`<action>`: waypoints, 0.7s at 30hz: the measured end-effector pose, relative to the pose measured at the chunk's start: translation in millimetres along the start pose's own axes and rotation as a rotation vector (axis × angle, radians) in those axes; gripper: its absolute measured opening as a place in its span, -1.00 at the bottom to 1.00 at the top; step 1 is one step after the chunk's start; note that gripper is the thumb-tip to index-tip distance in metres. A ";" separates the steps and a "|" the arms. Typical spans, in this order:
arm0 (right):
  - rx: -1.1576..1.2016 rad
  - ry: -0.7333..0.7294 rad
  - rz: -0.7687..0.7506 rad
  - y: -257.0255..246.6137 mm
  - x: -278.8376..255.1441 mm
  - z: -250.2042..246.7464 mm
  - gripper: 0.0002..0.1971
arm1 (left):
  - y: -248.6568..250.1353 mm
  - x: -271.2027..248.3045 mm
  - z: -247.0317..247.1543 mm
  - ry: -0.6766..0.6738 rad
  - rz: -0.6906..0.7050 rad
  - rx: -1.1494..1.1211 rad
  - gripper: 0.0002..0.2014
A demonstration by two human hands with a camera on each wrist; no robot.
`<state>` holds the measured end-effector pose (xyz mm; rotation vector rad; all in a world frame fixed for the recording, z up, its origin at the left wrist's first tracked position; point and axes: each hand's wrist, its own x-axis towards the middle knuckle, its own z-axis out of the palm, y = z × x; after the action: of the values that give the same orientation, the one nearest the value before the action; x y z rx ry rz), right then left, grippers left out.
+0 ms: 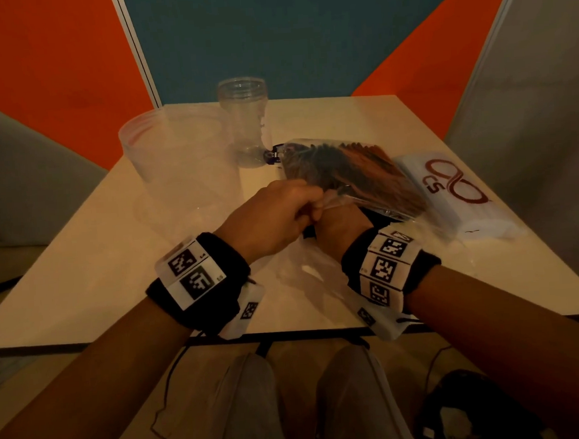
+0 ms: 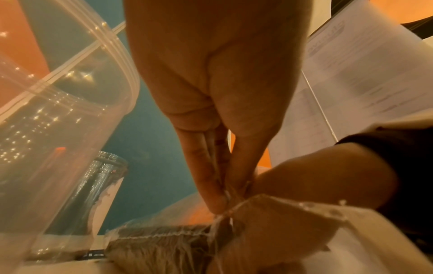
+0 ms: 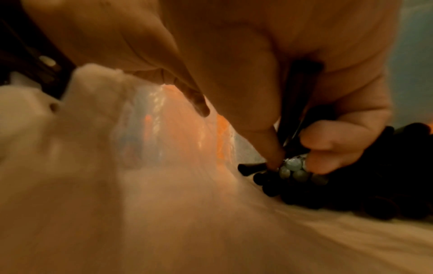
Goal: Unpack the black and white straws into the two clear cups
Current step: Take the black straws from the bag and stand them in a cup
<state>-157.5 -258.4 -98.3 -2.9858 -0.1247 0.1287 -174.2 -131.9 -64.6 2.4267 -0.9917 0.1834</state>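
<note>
A clear plastic bag [image 1: 353, 171] full of dark straws lies on the table right of centre. My left hand [image 1: 312, 206] pinches the bag's near edge; in the left wrist view the fingertips [image 2: 220, 202] squeeze the thin film [image 2: 281, 222]. My right hand [image 1: 342, 221] reaches into the bag's mouth. In the right wrist view its thumb and fingers [image 3: 293, 165] grip a bundle of black straws [image 3: 328, 196], a few with pale ends. A wide clear cup [image 1: 175, 151] and a taller clear cup [image 1: 246, 120] stand empty at the back left.
A white packet with a red logo [image 1: 456, 192] lies at the table's right edge, beside the bag. Orange and blue partition walls [image 1: 270, 34] close off the back. The table's near edge [image 1: 288, 333] runs just under my wrists.
</note>
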 end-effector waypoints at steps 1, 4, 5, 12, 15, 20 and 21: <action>0.006 -0.008 0.002 -0.1 -1.5 0.0 -0.68 | 0.1 0.1 -0.3 0.003 -0.005 0.000 -0.89; 0.045 -0.009 -0.002 1.5 -4.6 0.2 -0.72 | 1.1 0.1 -0.1 -0.004 -0.013 -0.003 -0.89; 0.045 -0.011 0.001 0.1 -7.4 -2.4 -0.72 | 2.0 0.0 -0.1 -0.005 -0.016 0.002 -0.89; 0.053 -0.136 -0.036 3.4 -48.9 -41.2 -0.70 | -0.5 -1.5 0.8 -0.008 -0.036 0.044 -0.83; -0.017 -0.238 -0.031 4.5 -73.1 -68.1 -0.76 | 0.3 -1.0 -1.9 -0.019 -0.037 0.086 -0.84; -0.167 -0.323 -0.053 16.8 -116.5 -106.4 -0.67 | 14.4 -3.8 0.0 -0.131 -0.041 0.155 -0.56; -0.176 -0.335 -0.059 14.7 -114.3 -117.8 -0.73 | 18.3 -4.7 1.7 -0.164 -0.028 0.153 -0.36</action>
<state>-259.1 -300.3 24.5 -3.1019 -0.2742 0.6430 -190.2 -141.0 -60.1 2.6280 -1.0478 0.0524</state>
